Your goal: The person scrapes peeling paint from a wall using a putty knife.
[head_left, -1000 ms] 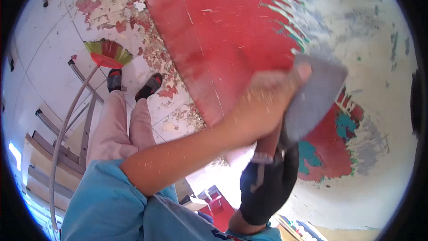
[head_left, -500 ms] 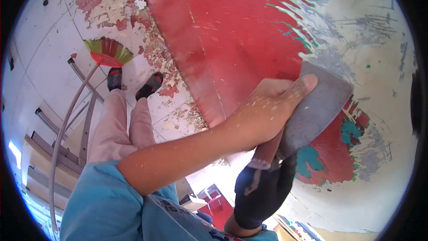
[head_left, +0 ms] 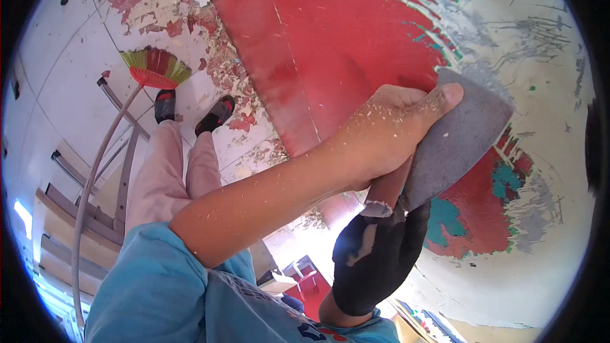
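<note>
Wide grey scraper blade [head_left: 460, 136] pressed flat against the wall [head_left: 540, 44], right on the ragged edge where red paint [head_left: 343, 32] gives way to scraped bare plaster. Clamped from above by the bare left hand [head_left: 381, 136], fingers [head_left: 438, 98] wrapped over the top of the blade, thumb stretched along its upper edge, skin dusted with pale flecks. Just below, gripped at the reddish handle [head_left: 387, 187] by the right hand [head_left: 375, 260] in a black glove with a worn pale patch, fist closed tight round it. Leftover patches of red and teal paint [head_left: 486, 206] right beside the blade, grey scratch marks higher up. Way down below: paint flakes [head_left: 190, 25] scattered over the pale floor, pink trousers, dark shoes [head_left: 213, 114], and a red-and-green broom [head_left: 152, 67] just by the feet. Metal ladder rails [head_left: 121, 171] off to the left.
</note>
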Available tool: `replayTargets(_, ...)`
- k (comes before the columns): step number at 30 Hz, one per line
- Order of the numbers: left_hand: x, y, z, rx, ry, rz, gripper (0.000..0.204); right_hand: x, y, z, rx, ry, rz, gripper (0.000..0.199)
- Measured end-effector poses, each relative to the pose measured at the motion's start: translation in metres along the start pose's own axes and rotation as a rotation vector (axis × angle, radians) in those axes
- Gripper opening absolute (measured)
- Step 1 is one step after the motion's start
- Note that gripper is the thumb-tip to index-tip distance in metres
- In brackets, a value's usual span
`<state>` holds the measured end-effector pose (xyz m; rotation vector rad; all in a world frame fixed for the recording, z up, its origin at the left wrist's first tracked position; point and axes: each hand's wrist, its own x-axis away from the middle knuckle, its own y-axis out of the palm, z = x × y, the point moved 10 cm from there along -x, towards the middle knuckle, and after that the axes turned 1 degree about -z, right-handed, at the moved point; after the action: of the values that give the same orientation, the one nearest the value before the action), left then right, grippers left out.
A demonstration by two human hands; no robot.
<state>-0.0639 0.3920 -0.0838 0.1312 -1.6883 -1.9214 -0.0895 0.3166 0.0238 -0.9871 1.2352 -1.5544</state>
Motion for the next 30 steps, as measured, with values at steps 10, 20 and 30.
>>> replayTargets(10,0.004,-0.007,0.000,-0.181,0.109,0.107,0.057,0.019,0.000,-0.005,0.046,-0.033,-0.005,0.028)
replayTargets(20,-0.001,-0.014,0.032,-0.299,0.231,0.156,0.060,-0.015,0.010,0.001,0.064,-0.039,-0.010,0.029)
replayTargets(30,-0.003,-0.008,0.021,-0.193,0.274,0.159,0.059,-0.007,-0.001,-0.011,0.056,-0.063,-0.030,0.030)
